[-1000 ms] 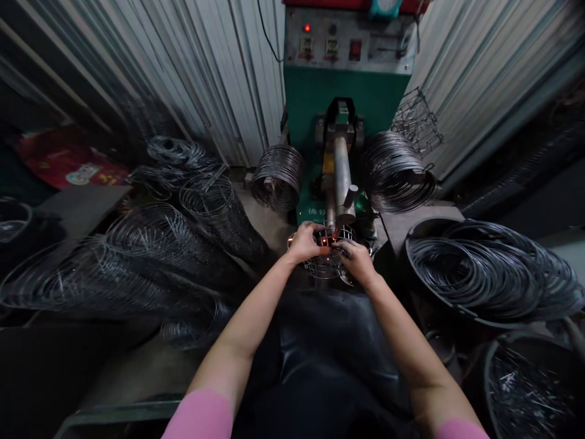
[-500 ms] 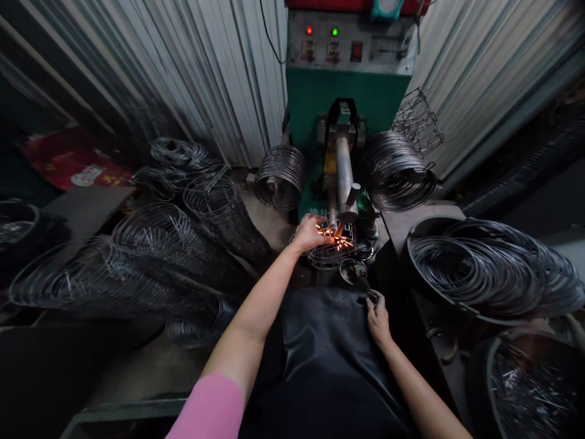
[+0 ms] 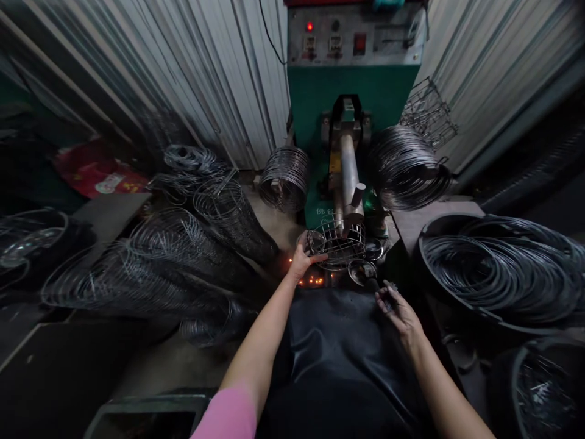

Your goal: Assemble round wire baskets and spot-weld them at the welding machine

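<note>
A round wire basket (image 3: 340, 241) sits under the metal arm (image 3: 350, 164) of the green spot welder (image 3: 311, 91). My left hand (image 3: 304, 261) grips the basket's left side, thumb stretched toward the middle and the fingers curled around the wires. Over my black apron (image 3: 329, 341), my right hand (image 3: 398, 310) is half curled around small dark metal pieces (image 3: 388, 297), too small to make out exactly. A small round dish (image 3: 362, 271) is just ahead of the right hand. Glowing sparks (image 3: 315, 280) lie below the left hand.
Tall wire mesh tubes (image 3: 169, 238) stand at the left. Wire coils (image 3: 286, 180) flank the welder. At the right are a tub rim (image 3: 427, 241) around stacked wire rings (image 3: 493, 268) and a bin rim (image 3: 516, 378) around short metal pieces (image 3: 543, 396).
The spark burst at the basket has stopped, and embers have fallen below. The green lamp has gone out. My left hand has moved slightly lower; my right hand has turned and loosened its fingers.
</note>
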The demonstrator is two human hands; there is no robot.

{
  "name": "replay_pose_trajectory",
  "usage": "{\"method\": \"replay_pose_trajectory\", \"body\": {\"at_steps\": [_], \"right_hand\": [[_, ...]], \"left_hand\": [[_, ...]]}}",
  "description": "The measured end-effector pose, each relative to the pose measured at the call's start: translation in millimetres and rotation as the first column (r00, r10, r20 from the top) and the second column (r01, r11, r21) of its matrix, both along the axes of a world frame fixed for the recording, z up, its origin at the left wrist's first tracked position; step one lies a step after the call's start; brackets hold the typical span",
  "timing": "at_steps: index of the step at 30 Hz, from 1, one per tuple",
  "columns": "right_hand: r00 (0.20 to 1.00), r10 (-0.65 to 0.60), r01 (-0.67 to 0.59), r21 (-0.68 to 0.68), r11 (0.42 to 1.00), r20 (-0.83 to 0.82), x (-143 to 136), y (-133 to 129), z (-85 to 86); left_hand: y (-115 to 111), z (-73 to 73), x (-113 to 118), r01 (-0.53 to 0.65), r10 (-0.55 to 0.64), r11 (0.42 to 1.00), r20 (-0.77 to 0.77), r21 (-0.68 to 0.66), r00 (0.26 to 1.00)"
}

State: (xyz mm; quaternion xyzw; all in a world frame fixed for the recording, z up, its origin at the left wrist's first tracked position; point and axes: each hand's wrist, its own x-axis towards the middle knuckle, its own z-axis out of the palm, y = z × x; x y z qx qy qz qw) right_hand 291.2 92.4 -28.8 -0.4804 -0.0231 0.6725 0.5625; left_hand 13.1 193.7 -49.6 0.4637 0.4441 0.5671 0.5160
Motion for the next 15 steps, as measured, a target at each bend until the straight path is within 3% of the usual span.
{"method": "replay_pose_trajectory", "body": {"at_steps": [3,6,11,15], "right_hand": [[0.999,0.045,-0.045,-0.049,0.998,-0.010,-3,-4,-1.2],[0.997,0.074,-0.076,-0.077,0.994,-0.036,0,-12,-4.2],[0.998,0.062,-0.063,-0.029,0.998,-0.021,6,-21,-0.6],[0.983,-0.003,-0.015,0.099,0.995,0.181,4,-25,3.0]], "left_hand": [[3,5.4,1,-0.008,0.007,1.000,0.125,0.012,0.992],[-8,18.4,-10,0.068,-0.067,0.998,0.104,0.003,0.992],[-56,36.2,-25,0.092,-0.094,0.995,-0.088,-0.024,0.992],[-81,52.5,-20,0.015,0.001,0.999,-0.334,0.046,0.943]]}}
